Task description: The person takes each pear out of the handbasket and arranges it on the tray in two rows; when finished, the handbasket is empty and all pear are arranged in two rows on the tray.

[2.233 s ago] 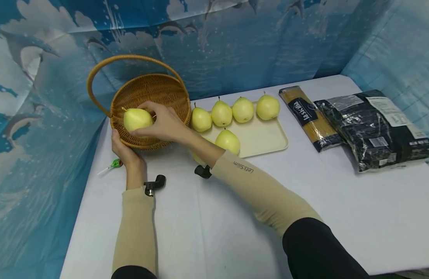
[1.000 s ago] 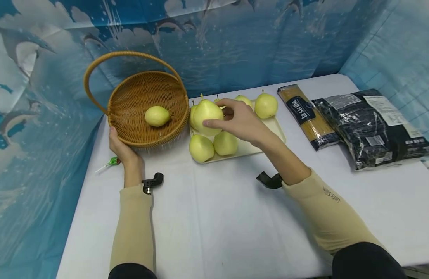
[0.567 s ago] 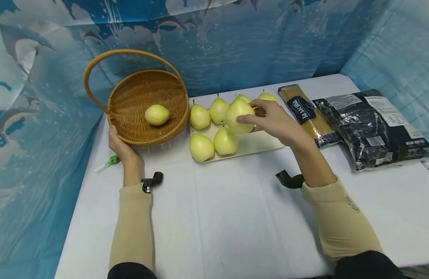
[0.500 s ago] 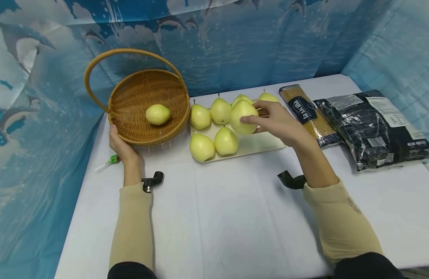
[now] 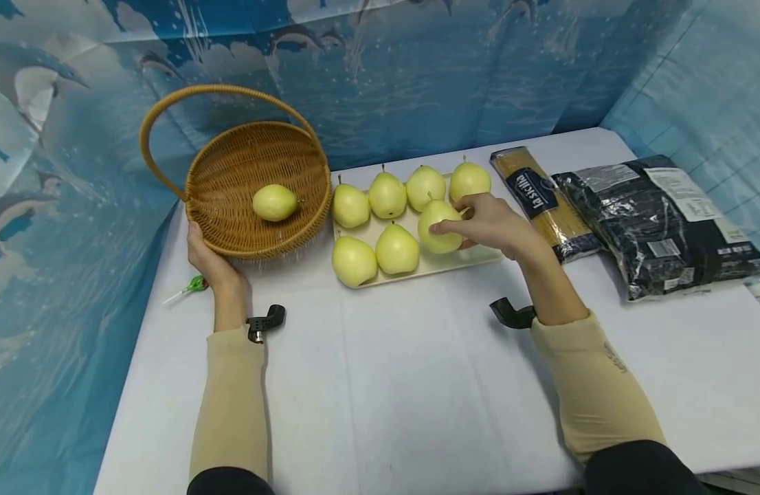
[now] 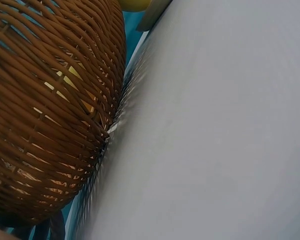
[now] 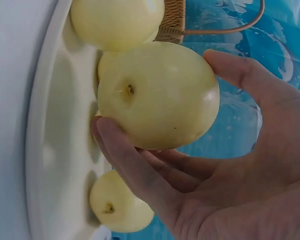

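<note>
My right hand [image 5: 493, 221] holds a yellow-green pear [image 5: 438, 223] between thumb and fingers, low over the right part of a cream tray [image 5: 389, 278]. In the right wrist view the held pear [image 7: 157, 95] looks slightly off the tray surface. More pears stand on the tray: a back row of several, including the rightmost pear [image 5: 469, 180], and two in front, such as the front-left pear [image 5: 354, 261]. At the left, my left hand [image 5: 214, 265] grips the lower left side of a tilted wicker basket [image 5: 244, 168]; its fingers are mostly hidden behind. One pear [image 5: 275, 203] lies inside the basket.
A spaghetti packet [image 5: 543, 203] and a black plastic bag [image 5: 661, 227] lie right of the tray. A green-wrapped lollipop [image 5: 196, 283] lies beside my left wrist. A blue printed curtain [image 5: 417, 82] stands behind the white table [image 5: 411, 364].
My right hand left one pear in the basket, then carried another pear rightward over the tray and lowered it into the front row. My left hand stays on the basket.
</note>
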Action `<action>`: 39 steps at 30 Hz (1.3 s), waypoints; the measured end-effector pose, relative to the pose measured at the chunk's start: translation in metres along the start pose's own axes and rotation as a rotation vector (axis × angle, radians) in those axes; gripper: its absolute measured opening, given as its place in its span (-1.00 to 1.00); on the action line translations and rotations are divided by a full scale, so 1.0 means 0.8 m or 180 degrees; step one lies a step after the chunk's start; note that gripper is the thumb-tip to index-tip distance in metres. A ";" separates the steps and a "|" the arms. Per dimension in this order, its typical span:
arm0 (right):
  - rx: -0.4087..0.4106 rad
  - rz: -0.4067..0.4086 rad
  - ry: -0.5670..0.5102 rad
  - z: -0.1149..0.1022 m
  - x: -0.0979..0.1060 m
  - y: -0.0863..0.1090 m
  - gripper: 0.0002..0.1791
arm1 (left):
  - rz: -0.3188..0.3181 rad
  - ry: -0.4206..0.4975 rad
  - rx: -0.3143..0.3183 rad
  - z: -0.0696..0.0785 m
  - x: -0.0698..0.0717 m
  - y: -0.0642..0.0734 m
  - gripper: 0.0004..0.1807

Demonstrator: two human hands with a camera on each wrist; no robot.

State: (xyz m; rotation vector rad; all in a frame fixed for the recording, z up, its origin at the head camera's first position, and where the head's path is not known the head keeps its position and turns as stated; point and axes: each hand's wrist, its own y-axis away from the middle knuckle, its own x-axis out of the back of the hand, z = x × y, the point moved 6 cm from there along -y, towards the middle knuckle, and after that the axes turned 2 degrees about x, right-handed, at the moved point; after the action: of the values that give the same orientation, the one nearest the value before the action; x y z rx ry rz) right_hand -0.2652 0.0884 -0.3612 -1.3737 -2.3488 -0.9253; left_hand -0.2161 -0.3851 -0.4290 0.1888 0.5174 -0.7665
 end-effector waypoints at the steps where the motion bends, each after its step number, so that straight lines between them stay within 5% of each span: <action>1: -0.0024 0.0012 0.0004 0.003 -0.001 -0.002 0.10 | 0.0003 -0.0029 -0.0009 0.000 0.000 0.000 -0.53; 14: -0.0108 0.0012 0.0463 0.020 -0.015 -0.018 -0.24 | -0.0035 -0.0113 -0.0010 0.001 -0.001 0.001 -0.52; 26: -0.0014 -0.0047 0.0551 0.017 -0.007 -0.012 0.08 | -0.0037 -0.0111 0.0023 0.000 0.000 0.002 -0.53; 39: 0.0233 0.0339 0.0431 0.005 0.011 -0.003 -0.02 | -0.0021 -0.0132 0.0030 0.000 0.001 0.004 -0.53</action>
State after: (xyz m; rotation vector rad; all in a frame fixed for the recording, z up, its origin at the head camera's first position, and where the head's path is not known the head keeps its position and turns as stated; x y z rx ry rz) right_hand -0.2718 0.0962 -0.3602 -1.3493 -2.1659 -0.8648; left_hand -0.2133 -0.3831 -0.4292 0.1796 0.4754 -0.7778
